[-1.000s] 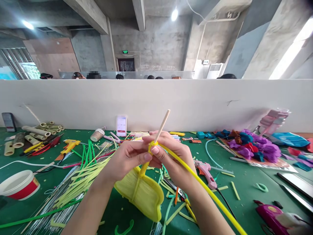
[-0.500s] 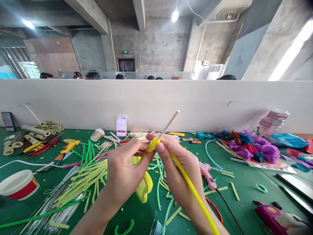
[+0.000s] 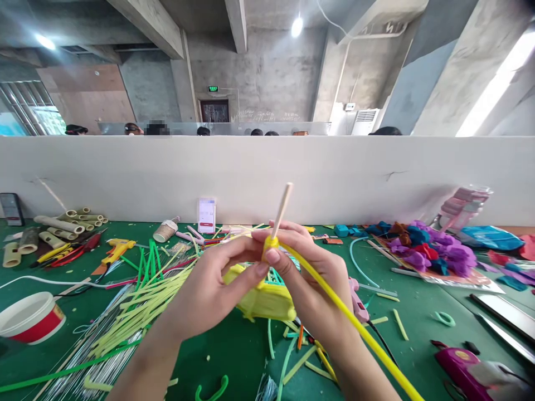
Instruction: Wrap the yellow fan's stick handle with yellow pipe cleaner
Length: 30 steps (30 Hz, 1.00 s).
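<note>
Upright between my hands stands a thin wooden stick, its lower part wound with a fuzzy yellow strip. The strip's loose end runs over my right hand to the lower right. My left hand is closed, thumb and fingers pinching the stick at the wound part. My right hand pinches the strip against the stick, thumb tip on the winding. Below the fingers shows a broad yellow fuzzy piece; whether it is joined to the stick is hidden.
Green and pale yellow strips lie left, near a paper cup and yellow glue gun. A pink glue gun sits right of my hand. Purple flowers, scissors and a magenta tool lie further right. A white partition stands behind.
The stick has turned more upright and shifted slightly left. The broad yellow piece has swung from hanging downward to lying sideways below the hands. The strip's loose end now slants further right.
</note>
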Tool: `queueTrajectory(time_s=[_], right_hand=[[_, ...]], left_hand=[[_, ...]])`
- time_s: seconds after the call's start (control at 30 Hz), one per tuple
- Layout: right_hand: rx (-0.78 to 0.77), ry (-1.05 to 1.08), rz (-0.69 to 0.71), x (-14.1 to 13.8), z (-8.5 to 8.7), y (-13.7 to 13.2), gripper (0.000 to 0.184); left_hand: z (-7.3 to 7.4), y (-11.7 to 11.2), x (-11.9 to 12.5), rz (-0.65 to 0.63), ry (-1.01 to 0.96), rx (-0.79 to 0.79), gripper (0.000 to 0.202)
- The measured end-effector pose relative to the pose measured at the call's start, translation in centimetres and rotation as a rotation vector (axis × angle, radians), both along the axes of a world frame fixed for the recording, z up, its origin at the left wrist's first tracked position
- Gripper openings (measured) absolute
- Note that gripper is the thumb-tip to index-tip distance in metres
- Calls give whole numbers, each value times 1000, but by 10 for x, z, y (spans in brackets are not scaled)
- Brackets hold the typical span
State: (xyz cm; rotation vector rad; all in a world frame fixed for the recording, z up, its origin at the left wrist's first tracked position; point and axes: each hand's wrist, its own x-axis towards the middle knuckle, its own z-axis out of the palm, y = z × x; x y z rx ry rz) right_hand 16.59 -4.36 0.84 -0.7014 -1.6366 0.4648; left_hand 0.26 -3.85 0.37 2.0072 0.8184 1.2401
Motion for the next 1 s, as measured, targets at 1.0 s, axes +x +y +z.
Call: queueTrajectory(time_s=[1.0], right_hand=[[149,-1,-188,1,5,-11,25]], left_hand=[[-9,-2,15,226,-183,147,4]])
